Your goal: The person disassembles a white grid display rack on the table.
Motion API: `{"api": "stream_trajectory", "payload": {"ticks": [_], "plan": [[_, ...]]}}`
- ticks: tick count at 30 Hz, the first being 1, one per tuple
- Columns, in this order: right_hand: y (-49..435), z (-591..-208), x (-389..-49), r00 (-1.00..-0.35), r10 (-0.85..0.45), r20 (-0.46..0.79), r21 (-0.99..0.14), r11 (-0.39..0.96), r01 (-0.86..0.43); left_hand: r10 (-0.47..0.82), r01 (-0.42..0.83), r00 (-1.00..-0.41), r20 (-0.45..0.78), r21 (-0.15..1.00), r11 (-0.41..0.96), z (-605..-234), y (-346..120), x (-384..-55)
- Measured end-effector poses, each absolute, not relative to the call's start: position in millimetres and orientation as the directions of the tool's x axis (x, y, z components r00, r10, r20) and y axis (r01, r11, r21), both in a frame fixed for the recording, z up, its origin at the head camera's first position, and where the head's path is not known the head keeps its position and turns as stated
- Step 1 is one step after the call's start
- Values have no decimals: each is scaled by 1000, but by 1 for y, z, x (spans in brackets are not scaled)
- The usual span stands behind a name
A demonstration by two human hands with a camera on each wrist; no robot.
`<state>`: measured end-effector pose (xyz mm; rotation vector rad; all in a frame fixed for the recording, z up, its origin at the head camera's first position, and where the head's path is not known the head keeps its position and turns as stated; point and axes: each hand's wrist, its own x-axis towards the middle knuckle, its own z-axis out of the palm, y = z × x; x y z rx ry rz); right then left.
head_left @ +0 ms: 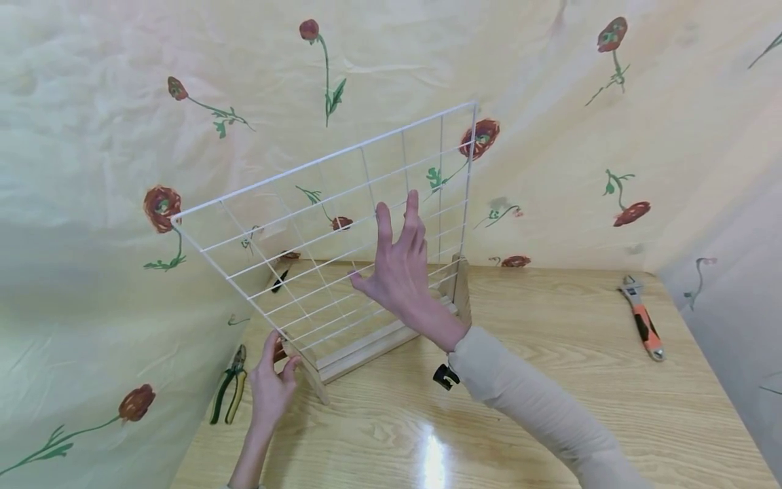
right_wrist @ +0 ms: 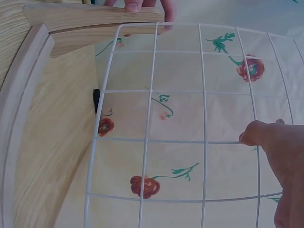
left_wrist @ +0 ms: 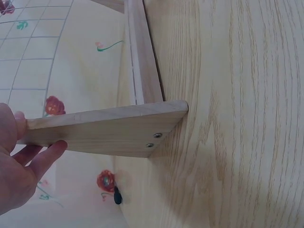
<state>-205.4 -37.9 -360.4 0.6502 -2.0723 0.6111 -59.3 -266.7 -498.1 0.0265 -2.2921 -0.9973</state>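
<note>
A white wire grid (head_left: 328, 159) leans upright in a wooden frame (head_left: 366, 350) on the table. My left hand (head_left: 270, 387) holds the end of the frame's left side board (left_wrist: 109, 130), its thumb on one edge and fingers on the other. Two screw heads (left_wrist: 157, 136) show low on that board. My right hand (head_left: 400, 272) lies against the middle of the grid, index and middle fingers extended upward and thumb spread. In the right wrist view its thumb (right_wrist: 256, 133) touches a wire. The contact of its other fingers is hidden there.
Pliers (head_left: 229, 384) with green and yellow handles lie left of my left hand. An adjustable wrench (head_left: 641, 318) lies at the far right. A small black clip-like piece (head_left: 446, 376) sits beside my right sleeve, and a black-handled tool (head_left: 280, 281) lies behind the grid.
</note>
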Motion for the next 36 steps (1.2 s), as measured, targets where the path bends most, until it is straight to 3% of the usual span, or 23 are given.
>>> {"api": "stream_trajectory", "payload": {"ticks": [27, 36], "plan": [[-29, -321, -200, -391, -191, 900, -137, 729, -671, -259, 255, -802, 538, 701, 666, -497, -263, -57], [-23, -309, -193, -391, -182, 902, -145, 727, -671, -263, 252, -803, 535, 705, 663, -499, -263, -56]]}}
